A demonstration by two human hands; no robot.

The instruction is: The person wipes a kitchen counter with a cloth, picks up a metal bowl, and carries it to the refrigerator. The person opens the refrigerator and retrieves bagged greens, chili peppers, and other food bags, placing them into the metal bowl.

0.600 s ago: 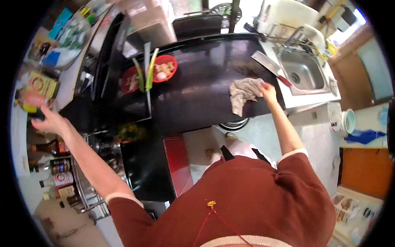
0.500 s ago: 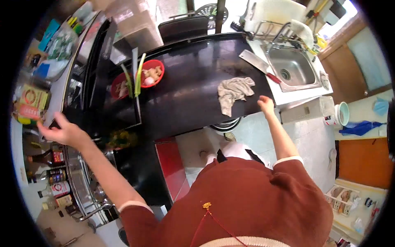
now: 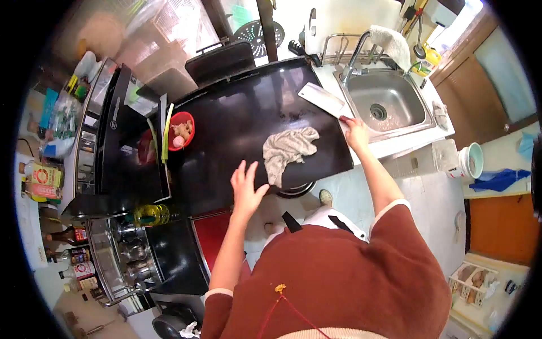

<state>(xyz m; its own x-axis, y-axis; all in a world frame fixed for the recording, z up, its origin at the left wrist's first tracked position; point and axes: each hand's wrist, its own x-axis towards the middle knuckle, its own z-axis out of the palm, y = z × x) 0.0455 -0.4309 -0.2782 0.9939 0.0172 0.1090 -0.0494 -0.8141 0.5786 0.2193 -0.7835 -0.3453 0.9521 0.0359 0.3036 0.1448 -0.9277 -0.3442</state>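
Note:
My right hand (image 3: pixel 355 134) is closed around the handle of a cleaver (image 3: pixel 320 99), hiding most of that handle. The broad blade lies flat by the right end of the black counter (image 3: pixel 237 113), pointing to the back left. My left hand (image 3: pixel 247 189) hangs over the counter's front edge, fingers spread and holding nothing. Just right of its fingertips is a crumpled grey-beige cloth (image 3: pixel 289 148), which it does not appear to touch.
A red bowl (image 3: pixel 191 134) with ginger (image 3: pixel 182 130) stands at the left beside long green stalks (image 3: pixel 166 138). On the right is a steel sink (image 3: pixel 415 99) with a faucet (image 3: pixel 355 56). An oil bottle (image 3: pixel 151 214) and several sauce bottles are at lower left.
My left hand has come from the far left to the counter's front, near the cloth. My right hand has reached forward and taken hold of the cleaver's handle.

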